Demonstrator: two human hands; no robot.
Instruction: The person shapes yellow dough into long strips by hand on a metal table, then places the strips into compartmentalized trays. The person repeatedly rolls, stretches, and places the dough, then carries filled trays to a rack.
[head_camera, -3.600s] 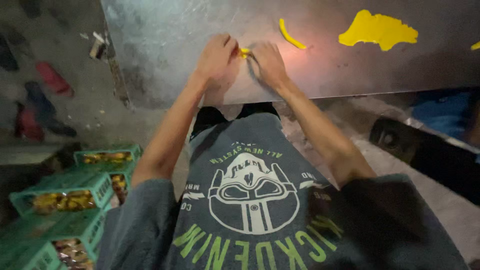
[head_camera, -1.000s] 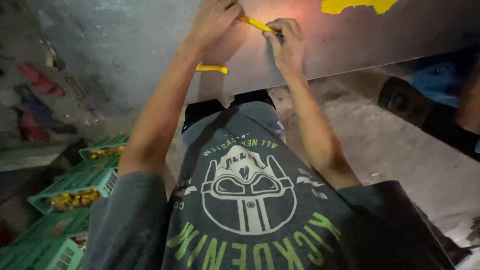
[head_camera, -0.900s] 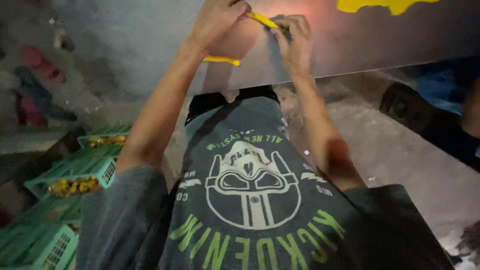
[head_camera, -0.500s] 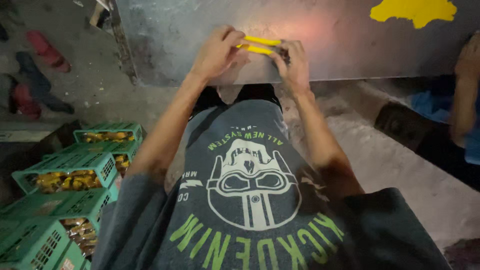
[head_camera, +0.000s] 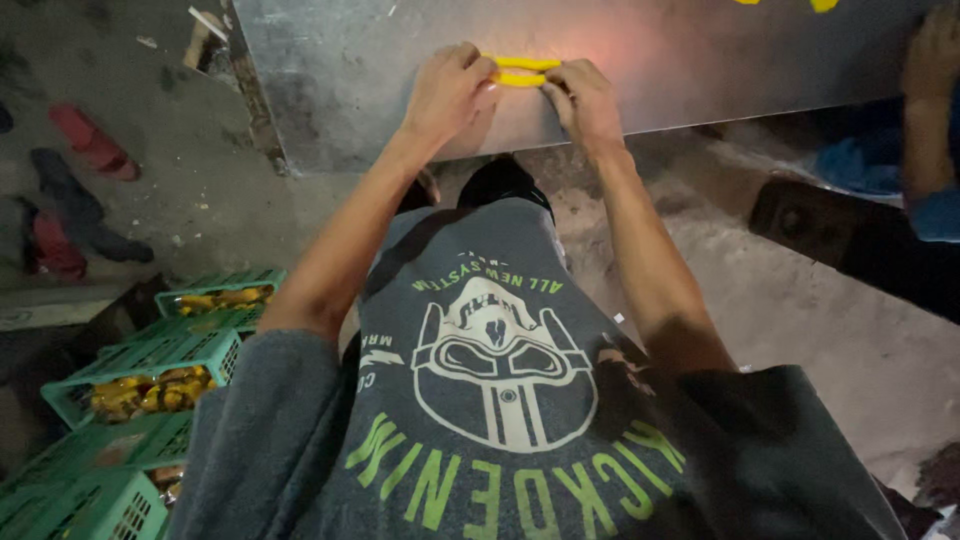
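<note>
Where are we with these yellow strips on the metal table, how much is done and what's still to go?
Done: yellow pieces already lie at the far edge of the metal table. In hand: the left hand and right hand pinch two yellow strips between them on the table. Left: green crates on the floor hold more yellowish material.

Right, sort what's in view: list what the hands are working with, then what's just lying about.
In hand:
- two thin yellow strips, pinched between left hand and right hand
- grey metal sheet table beneath them

Lying about:
- green plastic crates holding yellowish pieces
- red sandals on the floor
- another person's arm
</note>
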